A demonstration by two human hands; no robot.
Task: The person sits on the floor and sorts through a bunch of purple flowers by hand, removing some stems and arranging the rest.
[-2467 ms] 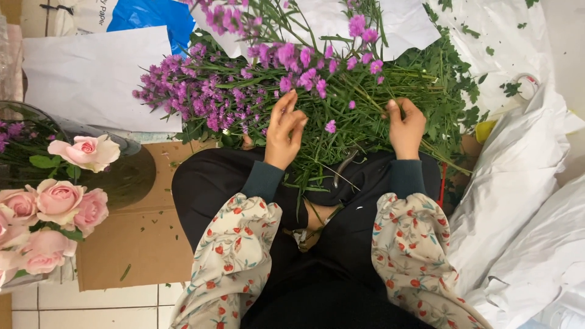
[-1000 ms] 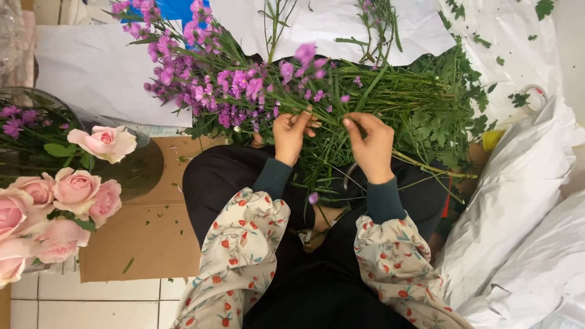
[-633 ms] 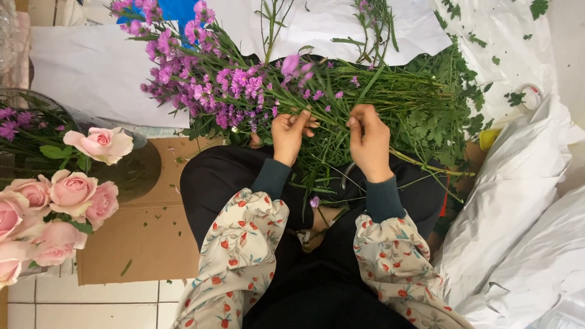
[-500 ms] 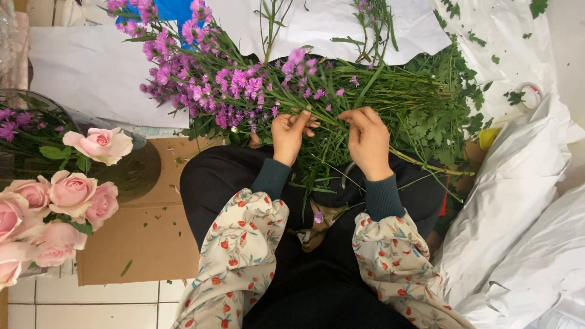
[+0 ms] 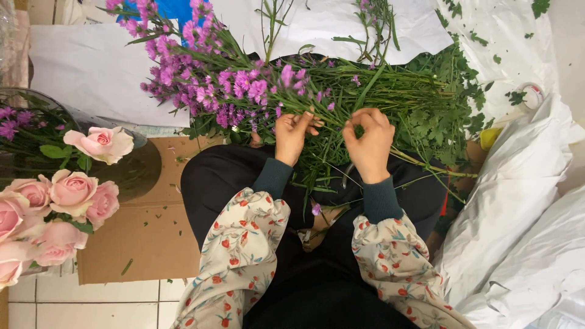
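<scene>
Both hands curl over the lap — left hand (image 5: 294,135) and right hand (image 5: 367,141) pinching green stems (image 5: 390,91).

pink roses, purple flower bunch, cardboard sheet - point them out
pink roses (image 5: 72,190), head view, on a bloom's petals
purple flower bunch (image 5: 234,85), head view, on the blossoms
cardboard sheet (image 5: 146,237), head view, on its bare middle

A loose bundle of purple flowers (image 5: 231,91) lies sideways across the lap, green stems (image 5: 390,91) pointing right.

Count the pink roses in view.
7 pink roses, all at the left: one upper, three clustered below it, three at the edge. More may be cut off.
</scene>
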